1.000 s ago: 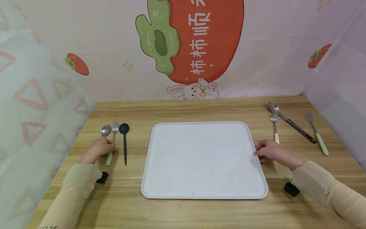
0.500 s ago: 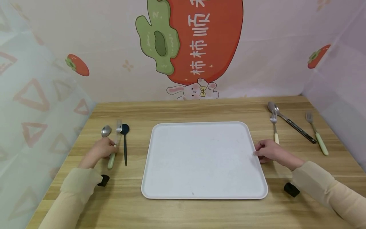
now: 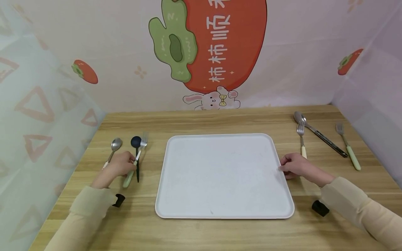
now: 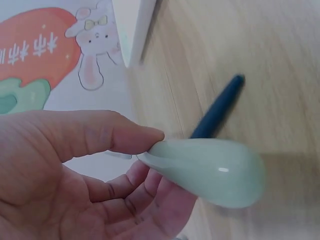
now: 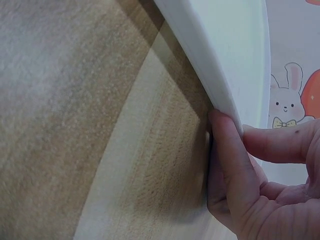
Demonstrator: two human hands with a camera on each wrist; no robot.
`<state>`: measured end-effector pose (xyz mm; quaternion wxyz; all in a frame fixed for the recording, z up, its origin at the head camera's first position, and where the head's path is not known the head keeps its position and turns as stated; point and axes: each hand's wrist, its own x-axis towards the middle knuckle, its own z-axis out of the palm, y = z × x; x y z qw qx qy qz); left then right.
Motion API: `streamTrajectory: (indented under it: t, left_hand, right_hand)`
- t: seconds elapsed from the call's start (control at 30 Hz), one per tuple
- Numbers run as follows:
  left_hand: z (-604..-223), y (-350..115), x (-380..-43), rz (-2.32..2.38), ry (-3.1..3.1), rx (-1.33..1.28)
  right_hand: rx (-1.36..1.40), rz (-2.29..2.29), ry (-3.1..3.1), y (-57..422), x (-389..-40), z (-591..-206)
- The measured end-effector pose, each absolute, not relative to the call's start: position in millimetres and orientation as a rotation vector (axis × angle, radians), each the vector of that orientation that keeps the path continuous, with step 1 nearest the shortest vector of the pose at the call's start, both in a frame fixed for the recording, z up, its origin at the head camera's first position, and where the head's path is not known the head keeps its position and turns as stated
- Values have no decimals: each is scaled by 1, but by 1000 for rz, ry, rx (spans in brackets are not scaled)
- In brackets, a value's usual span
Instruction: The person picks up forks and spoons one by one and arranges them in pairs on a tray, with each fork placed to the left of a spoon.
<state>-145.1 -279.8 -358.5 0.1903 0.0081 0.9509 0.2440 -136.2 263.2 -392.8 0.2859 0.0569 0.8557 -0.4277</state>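
My left hand (image 3: 120,164) pinches a fork (image 3: 143,142) with a pale green handle between thumb and fingers. In the left wrist view the fork's rounded handle end (image 4: 220,172) sticks out past the fingers, and a dark handle shows behind it. That belongs to a black spoon (image 3: 136,141), which the fork overlaps in the head view. Left of this hand lies a silver spoon (image 3: 116,143), its handle partly hidden. My right hand (image 3: 296,164) grips the right edge of a white tray (image 3: 224,174); thumb and fingers pinch the tray's rim (image 5: 200,55) in the right wrist view.
Beyond the right hand lie a cream-handled fork (image 3: 300,129), a spoon with a dark patterned handle (image 3: 326,139) and another green-handled fork (image 3: 353,157). A patterned cloth wall (image 3: 125,45) rises behind the wooden table (image 3: 204,122).
My left hand has moved the green-handled fork rightward, from between the two spoons to over the black spoon, tilting its tines right. The right hand and tray have stayed put.
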Motion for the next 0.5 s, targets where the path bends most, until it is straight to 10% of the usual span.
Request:
streamTrajectory:
  t: [0.5]
  left_hand:
    - [-357, -255, -137, 592, 2656, 163]
  right_hand:
    - [141, -1167, 2295, 263, -135, -393]
